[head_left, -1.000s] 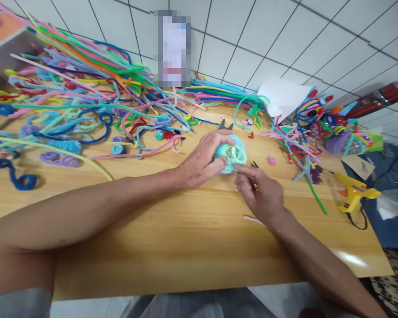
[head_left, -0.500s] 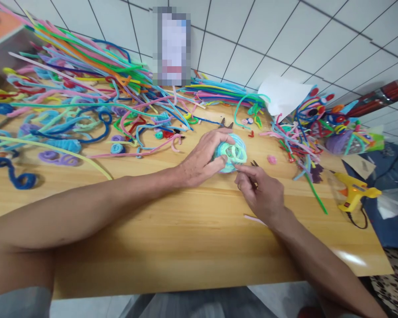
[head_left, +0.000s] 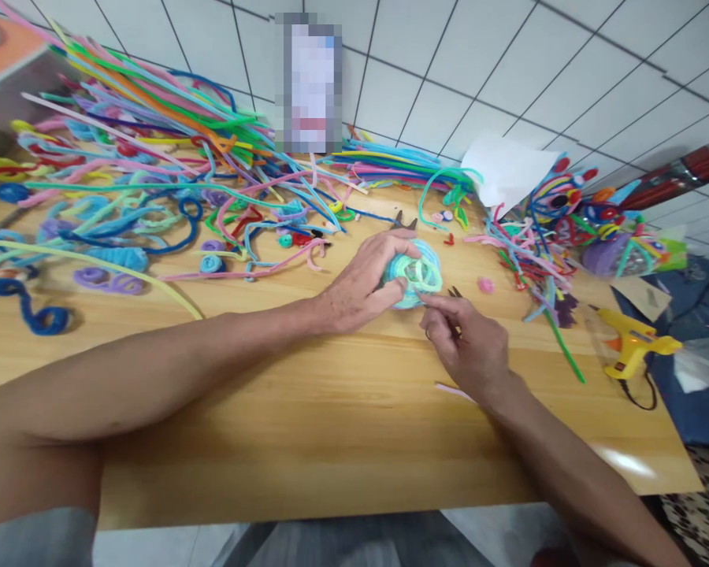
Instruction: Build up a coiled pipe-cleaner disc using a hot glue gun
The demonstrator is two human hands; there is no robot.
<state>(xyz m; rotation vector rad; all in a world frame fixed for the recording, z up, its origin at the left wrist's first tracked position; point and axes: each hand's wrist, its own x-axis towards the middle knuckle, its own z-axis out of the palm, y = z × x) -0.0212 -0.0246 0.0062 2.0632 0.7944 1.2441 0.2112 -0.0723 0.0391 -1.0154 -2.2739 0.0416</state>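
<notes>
A round coil of light blue and pale green pipe cleaner (head_left: 428,274) lies on the wooden table near the middle of the view. My left hand (head_left: 369,285) grips its left side, thumb and fingers curved over the rim. At the coil's lower right edge, my right hand (head_left: 469,339) is closed, its index fingertip touching the coil. Dark metal tips (head_left: 454,291) stick out beside the right fingers; whatever else is in that hand is hidden. Just beyond the left fingers are the dark tips of a tool (head_left: 406,223).
Many coloured pipe cleaners (head_left: 154,118) are heaped at the back left. A phone (head_left: 312,87), blurred out, stands against the tiled wall. Farther right lie a white sheet (head_left: 505,173), more pipe cleaners (head_left: 532,260) and a yellow glue gun (head_left: 632,342). A pink strip (head_left: 454,390) lies near my right wrist.
The whole view has shifted very slightly. Both hands keep the same places at the coil.
</notes>
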